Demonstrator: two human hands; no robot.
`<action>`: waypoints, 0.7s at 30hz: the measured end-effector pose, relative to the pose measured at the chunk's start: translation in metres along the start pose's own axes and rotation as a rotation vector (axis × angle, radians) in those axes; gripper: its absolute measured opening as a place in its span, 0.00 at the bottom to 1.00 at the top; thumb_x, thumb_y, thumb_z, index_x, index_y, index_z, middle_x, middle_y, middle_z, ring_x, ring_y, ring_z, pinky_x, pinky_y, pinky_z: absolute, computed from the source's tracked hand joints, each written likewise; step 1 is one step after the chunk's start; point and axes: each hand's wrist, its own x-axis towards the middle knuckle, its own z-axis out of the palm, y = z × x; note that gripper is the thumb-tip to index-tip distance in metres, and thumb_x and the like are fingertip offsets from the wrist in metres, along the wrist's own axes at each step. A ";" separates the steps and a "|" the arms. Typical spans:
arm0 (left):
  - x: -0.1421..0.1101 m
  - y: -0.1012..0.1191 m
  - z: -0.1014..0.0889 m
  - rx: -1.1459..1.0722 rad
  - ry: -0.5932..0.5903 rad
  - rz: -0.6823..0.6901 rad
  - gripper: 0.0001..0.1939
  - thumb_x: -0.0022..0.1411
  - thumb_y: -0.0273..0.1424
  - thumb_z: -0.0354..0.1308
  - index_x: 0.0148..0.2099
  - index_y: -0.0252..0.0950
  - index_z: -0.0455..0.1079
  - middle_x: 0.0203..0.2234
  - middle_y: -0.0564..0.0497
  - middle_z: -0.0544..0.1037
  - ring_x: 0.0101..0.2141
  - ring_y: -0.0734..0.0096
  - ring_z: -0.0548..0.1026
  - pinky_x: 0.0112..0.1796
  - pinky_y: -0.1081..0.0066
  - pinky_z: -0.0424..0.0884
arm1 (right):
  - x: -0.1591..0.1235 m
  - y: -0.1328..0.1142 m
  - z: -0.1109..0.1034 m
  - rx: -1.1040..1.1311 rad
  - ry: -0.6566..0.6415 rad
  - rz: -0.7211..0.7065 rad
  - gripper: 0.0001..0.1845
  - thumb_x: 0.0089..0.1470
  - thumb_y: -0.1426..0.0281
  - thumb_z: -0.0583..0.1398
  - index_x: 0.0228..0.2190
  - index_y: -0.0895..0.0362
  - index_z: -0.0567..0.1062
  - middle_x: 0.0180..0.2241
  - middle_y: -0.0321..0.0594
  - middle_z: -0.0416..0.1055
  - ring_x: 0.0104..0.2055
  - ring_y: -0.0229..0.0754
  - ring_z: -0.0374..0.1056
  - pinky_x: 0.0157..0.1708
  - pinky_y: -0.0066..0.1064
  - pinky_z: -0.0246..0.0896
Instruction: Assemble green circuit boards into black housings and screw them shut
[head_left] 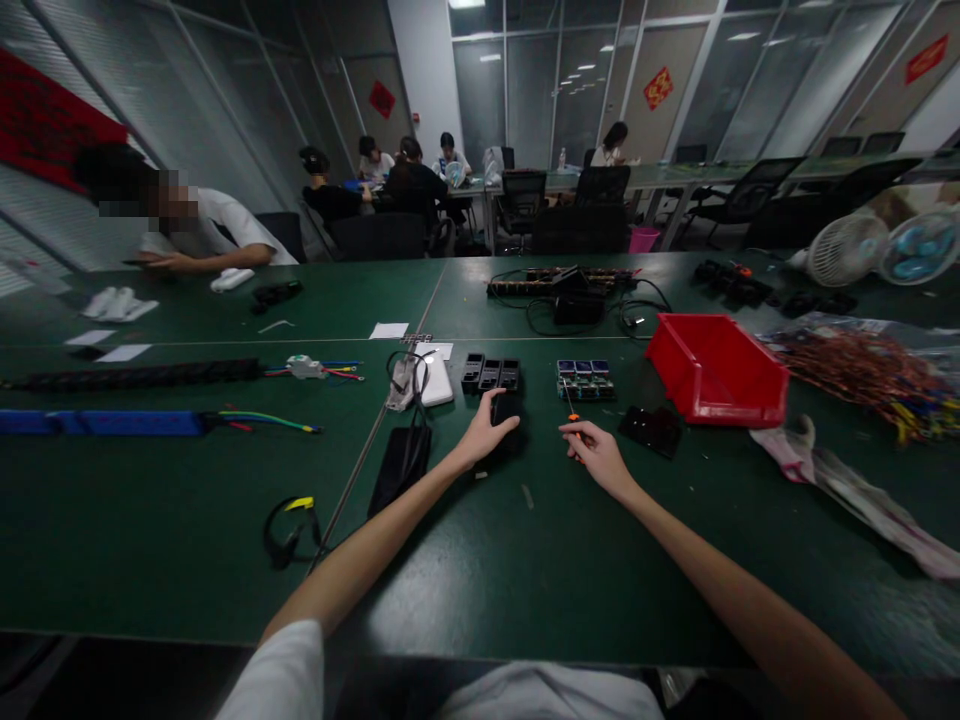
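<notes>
My left hand (486,432) reaches over a dark block-like piece (511,408), thumb and forefinger apart around it; its lower side is hidden. Just beyond lie several black plastic housings (490,374) in a row. In my right hand (598,456) is a screwdriver (574,421) with an orange-and-black handle, its thin shaft pointing away from me toward small circuit modules (585,380). Those modules stand in rows, with bluish faces on the far ones. A shiny black flat piece (651,430) lies right of my right hand.
A red bin (712,375) stands at the right, beside copper-coloured wires (862,370) and a plastic bag. Left are a black power brick (400,466), a white box (434,381) and a blue strip (105,423). Fans (847,248) stand far right; a person (217,230) sits across.
</notes>
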 end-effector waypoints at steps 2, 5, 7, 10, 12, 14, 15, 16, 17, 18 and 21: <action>0.004 -0.001 -0.003 -0.051 0.007 -0.055 0.29 0.57 0.37 0.57 0.60 0.45 0.53 0.42 0.48 0.70 0.37 0.69 0.73 0.40 0.62 0.72 | 0.000 0.000 0.000 -0.004 0.001 -0.004 0.15 0.55 0.62 0.57 0.40 0.56 0.76 0.32 0.40 0.71 0.27 0.37 0.68 0.25 0.29 0.62; 0.008 0.004 -0.011 -0.117 -0.027 -0.086 0.29 0.57 0.34 0.56 0.60 0.46 0.54 0.42 0.49 0.70 0.36 0.70 0.74 0.39 0.64 0.73 | 0.000 0.001 -0.001 -0.007 -0.002 -0.007 0.15 0.55 0.62 0.57 0.41 0.56 0.76 0.34 0.41 0.71 0.27 0.37 0.68 0.26 0.29 0.62; 0.010 0.008 -0.018 -0.154 -0.057 -0.111 0.32 0.54 0.30 0.56 0.60 0.46 0.53 0.41 0.49 0.71 0.35 0.70 0.75 0.39 0.64 0.74 | 0.000 0.001 -0.001 -0.010 -0.002 -0.010 0.15 0.55 0.62 0.57 0.40 0.56 0.76 0.35 0.42 0.71 0.28 0.38 0.68 0.26 0.29 0.63; 0.014 0.015 -0.029 -0.229 -0.101 -0.173 0.34 0.54 0.29 0.55 0.62 0.47 0.50 0.42 0.48 0.72 0.34 0.68 0.76 0.38 0.62 0.75 | -0.001 -0.001 -0.001 -0.019 -0.001 -0.017 0.15 0.55 0.61 0.57 0.40 0.56 0.76 0.34 0.42 0.71 0.27 0.38 0.68 0.26 0.30 0.63; 0.018 0.018 -0.037 -0.246 -0.083 -0.195 0.35 0.54 0.30 0.55 0.62 0.48 0.49 0.44 0.47 0.73 0.34 0.67 0.76 0.37 0.61 0.75 | -0.001 -0.001 -0.001 -0.019 -0.002 -0.023 0.15 0.55 0.61 0.57 0.40 0.56 0.76 0.34 0.42 0.71 0.27 0.38 0.68 0.27 0.30 0.63; 0.021 0.021 -0.044 -0.223 -0.020 -0.194 0.35 0.53 0.31 0.57 0.63 0.46 0.50 0.44 0.46 0.73 0.36 0.67 0.76 0.38 0.61 0.75 | -0.002 -0.002 -0.001 -0.016 -0.001 -0.028 0.16 0.55 0.60 0.57 0.40 0.56 0.76 0.34 0.42 0.71 0.28 0.38 0.69 0.27 0.31 0.63; 0.023 0.022 -0.048 -0.203 0.009 -0.187 0.36 0.53 0.32 0.58 0.63 0.45 0.50 0.44 0.46 0.74 0.36 0.67 0.76 0.38 0.61 0.75 | -0.002 -0.002 -0.001 -0.015 0.000 -0.029 0.16 0.55 0.60 0.57 0.40 0.56 0.76 0.34 0.42 0.72 0.28 0.39 0.69 0.27 0.31 0.64; 0.025 0.024 -0.052 -0.189 0.030 -0.173 0.36 0.54 0.33 0.59 0.63 0.44 0.50 0.43 0.45 0.74 0.35 0.67 0.76 0.38 0.61 0.75 | -0.002 -0.001 -0.001 -0.015 0.001 -0.031 0.16 0.55 0.60 0.57 0.40 0.56 0.76 0.34 0.42 0.72 0.28 0.39 0.69 0.27 0.31 0.64; 0.026 0.025 -0.056 -0.175 0.051 -0.158 0.37 0.54 0.35 0.59 0.63 0.44 0.49 0.43 0.45 0.75 0.35 0.67 0.77 0.38 0.61 0.75 | -0.002 -0.001 -0.001 -0.017 0.004 -0.032 0.17 0.55 0.59 0.57 0.40 0.56 0.76 0.34 0.42 0.72 0.28 0.39 0.69 0.26 0.31 0.64; 0.028 0.027 -0.060 -0.157 0.078 -0.140 0.36 0.55 0.36 0.58 0.64 0.44 0.49 0.42 0.46 0.75 0.34 0.67 0.77 0.37 0.62 0.75 | -0.001 -0.001 -0.001 -0.019 0.005 -0.032 0.17 0.55 0.59 0.57 0.40 0.56 0.76 0.33 0.42 0.72 0.28 0.39 0.69 0.26 0.31 0.64; 0.036 0.033 -0.072 -0.050 0.182 -0.055 0.33 0.57 0.36 0.55 0.64 0.44 0.50 0.45 0.47 0.74 0.36 0.68 0.76 0.38 0.64 0.74 | -0.001 0.000 -0.001 -0.025 0.000 -0.029 0.17 0.55 0.59 0.57 0.40 0.57 0.76 0.33 0.42 0.72 0.27 0.38 0.68 0.26 0.30 0.63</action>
